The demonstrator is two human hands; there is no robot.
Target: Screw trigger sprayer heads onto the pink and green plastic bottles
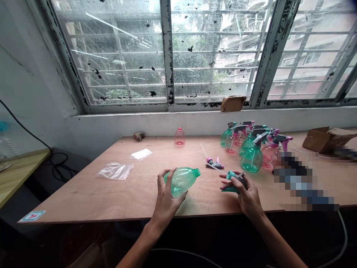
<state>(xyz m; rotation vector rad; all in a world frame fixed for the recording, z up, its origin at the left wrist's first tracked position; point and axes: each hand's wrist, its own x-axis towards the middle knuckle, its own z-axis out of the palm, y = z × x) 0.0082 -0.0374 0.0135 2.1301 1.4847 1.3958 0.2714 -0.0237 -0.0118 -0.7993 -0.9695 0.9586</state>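
My left hand point(167, 191) is wrapped round a green see-through plastic bottle point(183, 180). The bottle is tilted on its side above the table, its open neck pointing right. A short distance to the right, my right hand point(248, 195) grips a spray head point(231, 175) with a green collar and dark body, apart from the bottle's neck. Behind it on the table lies a pink and black spray head point(214, 163) with a thin tube. A pink bottle point(180, 138) without a spray head stands near the wall.
Several green and pink spray bottles point(251, 158) with heads on stand at the right. A clear plastic bag point(115, 171) and white paper point(141, 154) lie at the left of the wooden table point(92, 203). An open cardboard box point(320, 140) sits at far right, beyond a pixelated patch.
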